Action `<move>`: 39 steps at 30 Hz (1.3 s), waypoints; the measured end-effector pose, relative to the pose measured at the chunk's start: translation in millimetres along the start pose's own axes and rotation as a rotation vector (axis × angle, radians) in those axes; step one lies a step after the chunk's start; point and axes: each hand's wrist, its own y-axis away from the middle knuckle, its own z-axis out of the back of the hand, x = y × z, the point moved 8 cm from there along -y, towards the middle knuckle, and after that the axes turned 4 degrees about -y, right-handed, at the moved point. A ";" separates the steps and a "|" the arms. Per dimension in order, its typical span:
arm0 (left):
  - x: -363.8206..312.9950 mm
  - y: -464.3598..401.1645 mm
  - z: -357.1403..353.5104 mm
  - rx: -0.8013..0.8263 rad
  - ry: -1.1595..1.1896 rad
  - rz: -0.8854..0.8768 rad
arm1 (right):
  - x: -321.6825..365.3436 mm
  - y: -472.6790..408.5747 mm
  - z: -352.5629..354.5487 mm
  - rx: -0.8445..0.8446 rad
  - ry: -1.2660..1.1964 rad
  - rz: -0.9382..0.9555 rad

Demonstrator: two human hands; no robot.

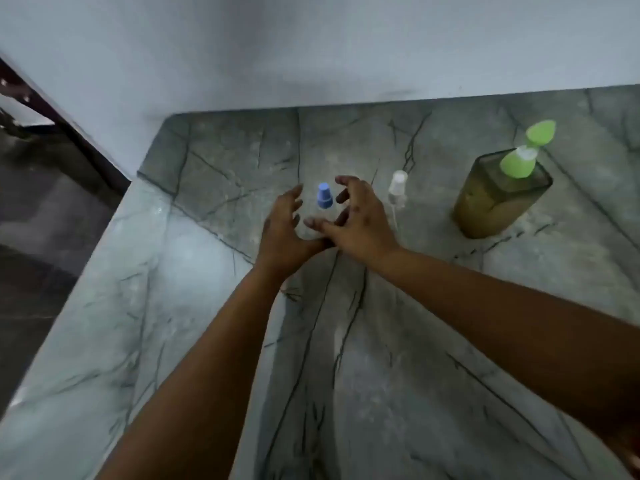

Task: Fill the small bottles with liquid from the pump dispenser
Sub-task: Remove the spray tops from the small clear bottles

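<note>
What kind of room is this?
Probably a bathroom or kitchen at home, though that is a guess. There is a grey marble counter set against a plain wall, and on it a pump dispenser of yellowish liquid, maybe soap.

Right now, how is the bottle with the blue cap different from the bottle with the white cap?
The blue-capped bottle has a solid blue top; the white-capped bottle has a pale, see-through-looking one. The blue-capped bottle stands between the left hand and right hand, whose fingers curl around it; whether they touch it is unclear. The white-capped bottle stands alone, nearer the pump dispenser. Both are small, clear and upright.
</note>
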 end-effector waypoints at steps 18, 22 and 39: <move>17.4 -13.9 -16.8 0.014 -0.215 -0.073 | -4.4 26.3 5.9 -0.097 0.180 0.190; 12.4 4.8 -18.1 -0.098 0.001 -0.019 | 1.0 21.5 11.1 -0.179 0.106 0.165; 6.3 2.8 -25.7 -0.313 0.187 -0.078 | 6.2 -1.5 8.0 -0.248 0.015 0.194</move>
